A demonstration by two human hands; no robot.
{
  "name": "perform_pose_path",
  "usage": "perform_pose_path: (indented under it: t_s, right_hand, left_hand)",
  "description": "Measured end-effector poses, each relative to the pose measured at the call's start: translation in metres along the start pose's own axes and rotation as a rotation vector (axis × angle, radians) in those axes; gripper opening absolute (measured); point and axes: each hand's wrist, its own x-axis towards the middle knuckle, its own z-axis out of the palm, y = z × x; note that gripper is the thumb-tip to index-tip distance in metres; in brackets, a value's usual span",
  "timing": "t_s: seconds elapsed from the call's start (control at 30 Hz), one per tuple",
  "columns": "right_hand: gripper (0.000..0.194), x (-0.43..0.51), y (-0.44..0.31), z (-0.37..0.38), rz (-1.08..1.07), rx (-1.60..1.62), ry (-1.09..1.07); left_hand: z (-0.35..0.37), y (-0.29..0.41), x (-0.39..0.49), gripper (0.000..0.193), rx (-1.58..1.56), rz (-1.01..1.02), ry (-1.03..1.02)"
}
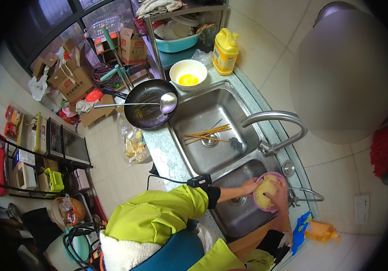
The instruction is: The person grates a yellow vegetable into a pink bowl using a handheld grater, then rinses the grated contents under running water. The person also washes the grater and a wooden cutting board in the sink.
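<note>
A pink bowl, heaped with pale yellow shredded food that looks like potato, is held over the smaller steel sink basin. My left hand grips the bowl's rim on its left side. Across the shreds from the right lies my right hand, its fingers and thumb pressed onto them. It covers part of the bowl's right side. A thin steel tap stands just right of the bowl. Below the bowl, a wooden board lies across the basin's near end.
In the larger basin lie several chopsticks and a steel scourer. The curved faucet arches over it. A frying pan with a ladle, a white bowl of yellow liquid and a yellow detergent jug stand around it.
</note>
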Motion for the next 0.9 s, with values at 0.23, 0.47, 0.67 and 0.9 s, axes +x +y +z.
perform_pose_path:
  t_s: [0.23,0.47,0.67,0.9]
  right_hand:
    - [0.037,0.013,-0.045,0.033,0.288,-0.331,0.041]
    - [0.033,0.002,-0.017,0.034,0.197,0.041,0.096]
    - [0.03,0.005,-0.025,0.042,0.158,-0.229,0.117]
    - [0.029,-0.003,-0.04,0.012,0.106,0.036,0.092]
  left_hand:
    - [0.008,0.012,-0.011,0.057,0.045,-0.033,0.032]
    - [0.005,0.005,-0.012,0.055,-0.029,-0.069,0.067]
    - [0.01,0.006,-0.004,0.057,0.157,0.034,0.075]
    - [0.006,0.007,-0.006,0.059,-0.035,-0.049,0.032]
